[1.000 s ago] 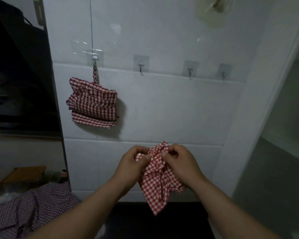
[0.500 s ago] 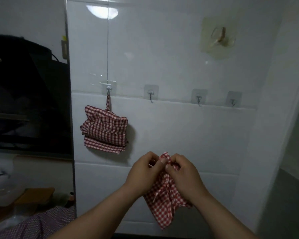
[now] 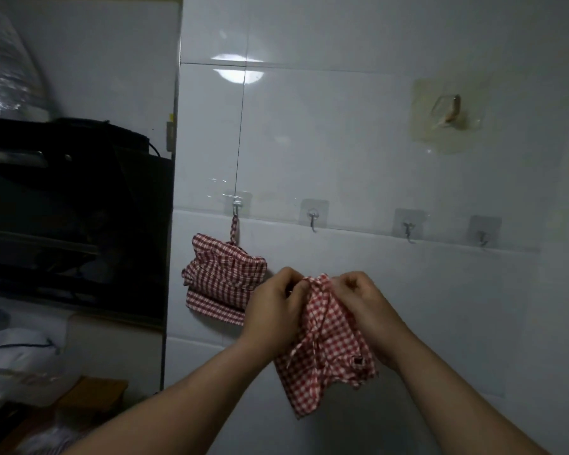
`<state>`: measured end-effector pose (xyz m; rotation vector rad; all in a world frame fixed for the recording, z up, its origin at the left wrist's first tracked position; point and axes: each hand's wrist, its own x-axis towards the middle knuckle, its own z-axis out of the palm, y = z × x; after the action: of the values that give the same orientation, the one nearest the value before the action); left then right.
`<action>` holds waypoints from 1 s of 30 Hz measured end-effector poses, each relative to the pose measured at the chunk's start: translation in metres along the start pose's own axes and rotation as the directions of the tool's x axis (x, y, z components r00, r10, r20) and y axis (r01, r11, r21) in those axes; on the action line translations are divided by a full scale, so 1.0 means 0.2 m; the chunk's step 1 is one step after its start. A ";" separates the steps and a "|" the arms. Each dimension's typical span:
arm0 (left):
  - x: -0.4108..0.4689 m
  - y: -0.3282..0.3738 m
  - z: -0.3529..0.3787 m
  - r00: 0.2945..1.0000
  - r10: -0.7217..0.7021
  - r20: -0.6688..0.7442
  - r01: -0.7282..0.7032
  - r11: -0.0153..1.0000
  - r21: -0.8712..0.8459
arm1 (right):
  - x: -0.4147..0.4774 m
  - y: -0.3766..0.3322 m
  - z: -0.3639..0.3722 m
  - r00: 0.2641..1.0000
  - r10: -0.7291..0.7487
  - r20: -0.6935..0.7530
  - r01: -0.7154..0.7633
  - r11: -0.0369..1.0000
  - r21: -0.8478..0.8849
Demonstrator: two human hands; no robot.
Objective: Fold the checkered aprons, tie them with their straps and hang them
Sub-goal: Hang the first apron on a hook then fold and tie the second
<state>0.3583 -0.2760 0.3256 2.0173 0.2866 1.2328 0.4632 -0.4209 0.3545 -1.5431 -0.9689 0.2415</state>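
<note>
Held up before a tiled wall (image 3: 358,142): a bunched red-checked apron (image 3: 326,349), gripped at its top by left hand (image 3: 273,310) and right hand (image 3: 367,305), fingers (image 3: 294,284) curled, seemingly pinching the cloth. Beside it, hung from the leftmost hook (image 3: 237,205), a tied apron (image 3: 222,277).

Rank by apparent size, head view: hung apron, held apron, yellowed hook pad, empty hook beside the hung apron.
1-2. held apron and hung apron: alike, held one nearer, so unranked
3. yellowed hook pad
4. empty hook
</note>
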 end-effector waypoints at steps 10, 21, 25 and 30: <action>0.01 0.10 0.11 0.990 -0.130 -0.058 0.132 0.990 0.045 | -0.02 0.09 0.15 0.919 -0.179 -0.351 0.035 0.925 -0.380; 0.05 0.21 0.04 0.828 -0.381 0.412 0.557 0.644 -0.525 | -0.07 0.08 0.15 0.915 -0.368 -0.167 0.258 0.851 -0.458; 0.09 0.13 0.03 0.828 -0.370 0.422 0.556 0.643 -0.527 | 0.03 0.09 0.07 0.910 -0.371 -0.186 0.247 0.844 -0.475; 0.19 0.10 -0.04 0.830 -0.315 0.461 0.495 0.796 -0.349 | 0.16 0.01 -0.07 0.978 -0.187 0.089 0.203 0.787 -0.583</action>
<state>0.3680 -0.2662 0.3667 1.6142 0.2072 0.5417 0.4932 -0.4099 0.3679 -1.9846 -1.2953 -0.2182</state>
